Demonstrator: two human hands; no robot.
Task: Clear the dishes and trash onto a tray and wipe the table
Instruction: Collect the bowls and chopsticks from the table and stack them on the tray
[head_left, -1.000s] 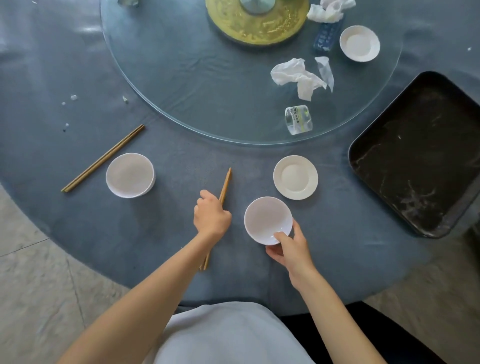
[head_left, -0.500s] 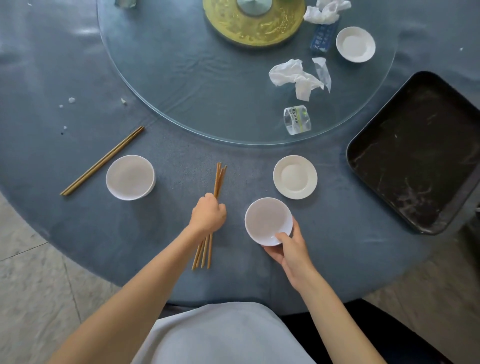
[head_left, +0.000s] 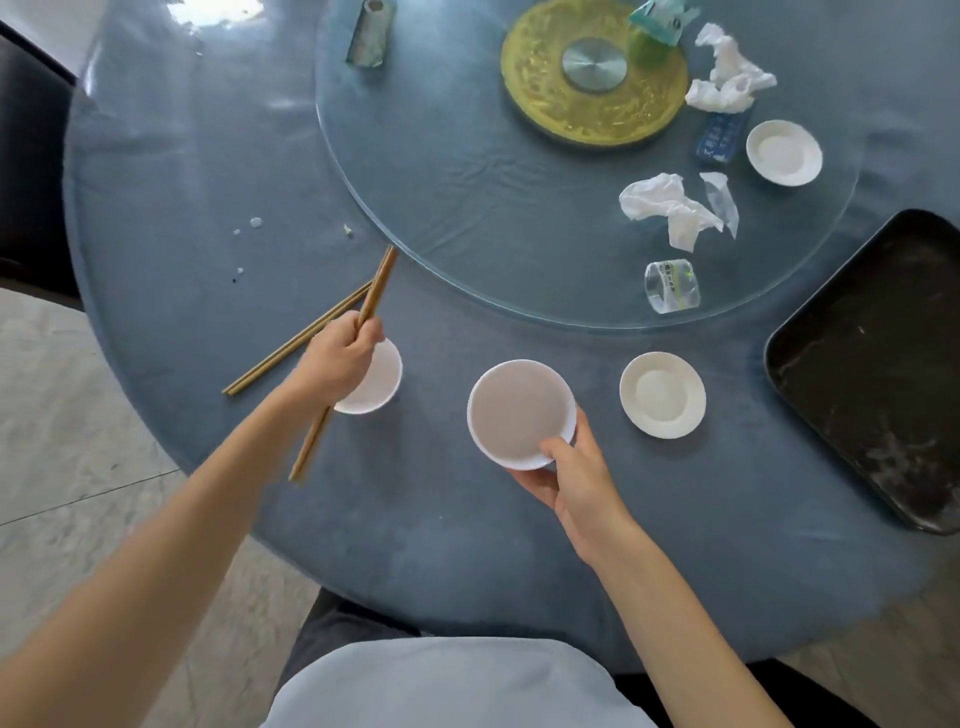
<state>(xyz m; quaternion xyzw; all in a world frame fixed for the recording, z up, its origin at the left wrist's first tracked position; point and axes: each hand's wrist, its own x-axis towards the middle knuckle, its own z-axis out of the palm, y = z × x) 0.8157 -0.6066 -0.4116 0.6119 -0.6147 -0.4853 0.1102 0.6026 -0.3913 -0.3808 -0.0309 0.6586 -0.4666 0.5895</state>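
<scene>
Left hand (head_left: 340, 358) grips chopsticks (head_left: 375, 291) above a bowl (head_left: 378, 384); right hand (head_left: 574, 475) pinches another bowl's (head_left: 519, 413) rim.

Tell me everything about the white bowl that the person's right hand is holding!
The white bowl is round and plain, with a smooth matte look, maybe plastic or ceramic. It sits upright and looks empty inside. It is over the blue tablecloth near the table's front edge, between another white bowl and a small cream saucer. The right hand grips its near rim, thumb on the inside and fingers under the outside. I cannot tell whether it rests on the cloth or is lifted slightly.
</scene>
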